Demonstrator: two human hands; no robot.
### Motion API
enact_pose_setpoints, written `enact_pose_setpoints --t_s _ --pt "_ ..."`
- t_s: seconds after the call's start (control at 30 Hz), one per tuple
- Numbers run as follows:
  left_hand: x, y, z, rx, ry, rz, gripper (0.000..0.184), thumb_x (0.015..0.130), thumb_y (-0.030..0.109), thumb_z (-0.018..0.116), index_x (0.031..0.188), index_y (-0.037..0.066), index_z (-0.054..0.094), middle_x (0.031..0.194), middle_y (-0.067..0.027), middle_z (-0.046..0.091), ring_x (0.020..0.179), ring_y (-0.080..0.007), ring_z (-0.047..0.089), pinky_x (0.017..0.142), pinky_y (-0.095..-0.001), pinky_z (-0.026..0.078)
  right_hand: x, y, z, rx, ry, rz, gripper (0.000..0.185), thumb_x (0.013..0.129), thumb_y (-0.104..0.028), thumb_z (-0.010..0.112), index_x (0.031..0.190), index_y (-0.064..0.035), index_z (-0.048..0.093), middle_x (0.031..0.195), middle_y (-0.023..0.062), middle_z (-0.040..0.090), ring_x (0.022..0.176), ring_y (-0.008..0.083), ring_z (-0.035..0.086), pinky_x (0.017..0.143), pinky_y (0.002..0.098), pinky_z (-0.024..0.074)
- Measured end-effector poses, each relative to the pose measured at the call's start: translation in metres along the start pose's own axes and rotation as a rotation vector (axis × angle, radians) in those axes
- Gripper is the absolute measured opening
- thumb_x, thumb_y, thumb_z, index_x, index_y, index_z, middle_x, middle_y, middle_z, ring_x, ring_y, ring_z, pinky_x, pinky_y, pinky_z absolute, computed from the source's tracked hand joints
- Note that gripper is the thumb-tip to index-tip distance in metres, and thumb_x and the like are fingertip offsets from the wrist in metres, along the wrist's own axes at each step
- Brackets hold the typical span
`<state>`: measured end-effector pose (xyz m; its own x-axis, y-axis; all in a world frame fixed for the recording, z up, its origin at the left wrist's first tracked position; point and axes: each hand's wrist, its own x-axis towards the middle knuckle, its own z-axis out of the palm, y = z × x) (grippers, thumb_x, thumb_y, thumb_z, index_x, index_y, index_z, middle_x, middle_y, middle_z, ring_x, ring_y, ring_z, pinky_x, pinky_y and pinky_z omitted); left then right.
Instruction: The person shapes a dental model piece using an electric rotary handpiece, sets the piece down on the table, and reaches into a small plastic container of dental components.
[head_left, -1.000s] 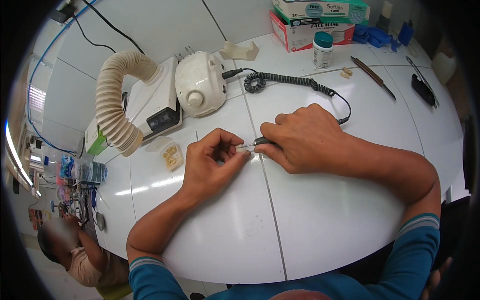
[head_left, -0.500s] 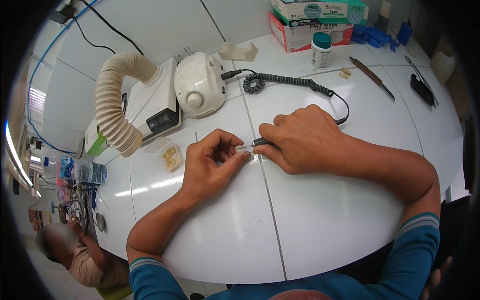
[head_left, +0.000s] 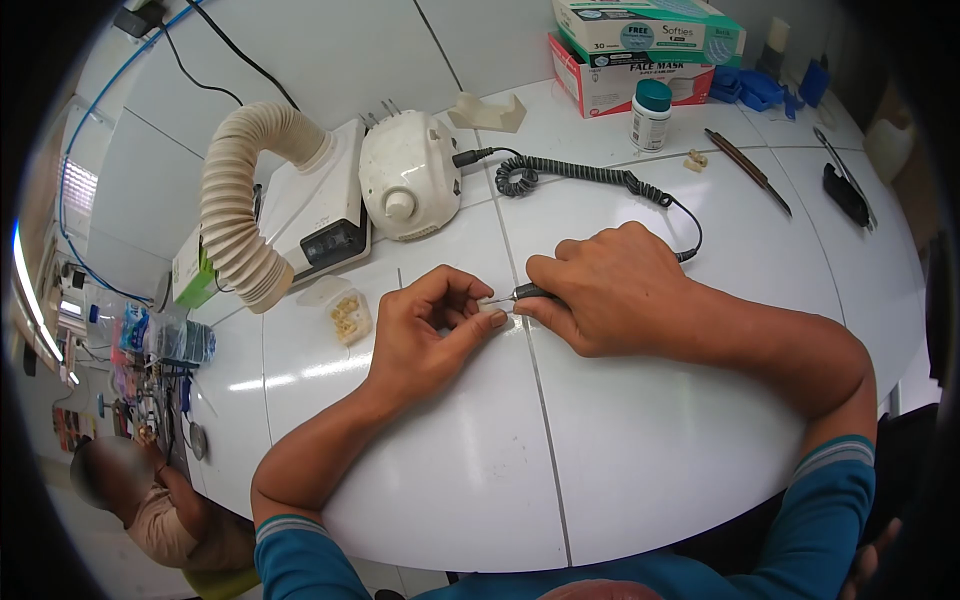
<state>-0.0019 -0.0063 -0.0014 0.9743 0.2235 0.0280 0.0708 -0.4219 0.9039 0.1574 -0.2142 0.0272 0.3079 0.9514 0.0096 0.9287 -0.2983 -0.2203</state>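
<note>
My left hand (head_left: pixel 420 335) is closed in a pinch, with a small whitish piece (head_left: pixel 487 303) between thumb and fingertips. The piece is mostly hidden, so I cannot tell its kind. Wrapped in my right hand (head_left: pixel 615 290) is a dark rotary handpiece (head_left: pixel 533 291), its thin metal bit pointing left at the piece; whether they touch is unclear. A coiled black cord (head_left: pixel 580 167) runs from the handpiece to a white control unit (head_left: pixel 408 180). Left of my left hand sits a small clear box (head_left: pixel 366 322) of yellowish tooth-like pieces.
A ribbed suction hose (head_left: pixel 225 200) arches at the left. Mask boxes (head_left: pixel 640 88), a green-capped bottle (head_left: pixel 650 118), tooth-like pieces (head_left: pixel 695 160), a brown knife-like tool (head_left: pixel 745 170) and a black-handled tool (head_left: pixel 846 188) lie at the back. Another person (head_left: pixel 170 520) sits at lower left.
The view has shifted slightly, so the bench items appear a little farther right and lower. Both hands keep nearly the same pose and grips.
</note>
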Motion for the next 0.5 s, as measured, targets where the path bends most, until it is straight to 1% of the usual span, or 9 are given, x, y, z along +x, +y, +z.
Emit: enact_pose_setpoints --t_s 0.27,0.5 --pt "0.0002 -0.0016 -0.0007 0.029 -0.008 0.0 0.022 0.097 0.0 0.081 0.115 -0.002 0.07 0.099 -0.0042 0.076 0.084 -0.0039 0.067 0.074 -0.0202 0.052 0.0 -0.0007 -0.0021 0.002 -0.011 0.004 0.043 0.108 -0.05 0.063 0.104 -0.0108 0.079 0.078 0.01 0.076 0.069 0.0337 0.076 0.062 0.0466 0.057" --pt "0.0007 -0.0014 0.0 0.043 0.0 0.026 0.023 0.095 0.004 0.085 0.113 -0.001 0.073 0.093 -0.0007 0.072 0.082 -0.0035 0.062 0.072 -0.0206 0.05 -0.0008 -0.0008 -0.002 -0.002 -0.008 -0.002 0.043 0.108 -0.05 0.063 0.103 -0.0103 0.079 0.078 0.0103 0.076 0.069 0.0341 0.076 0.062 0.0467 0.0572"
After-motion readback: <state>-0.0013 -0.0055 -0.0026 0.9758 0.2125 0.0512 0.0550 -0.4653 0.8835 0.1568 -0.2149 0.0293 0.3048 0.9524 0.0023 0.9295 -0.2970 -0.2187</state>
